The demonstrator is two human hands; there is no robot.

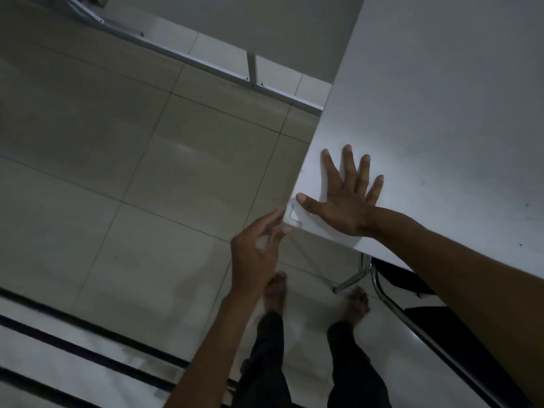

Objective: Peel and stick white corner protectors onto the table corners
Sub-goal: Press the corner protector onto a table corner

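Left hand point(253, 248) presses angular white protector point(291, 214) onto smooth table point(441, 113).

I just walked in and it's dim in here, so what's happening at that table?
A person is fitting a white corner protector onto the near corner of the white table. The right hand lies flat on the tabletop with fingers spread, thumb beside the protector. The left hand reaches up from below the edge, its fingertips against the protector's outer side. The protector sits on the corner; whether it is fully stuck cannot be told.
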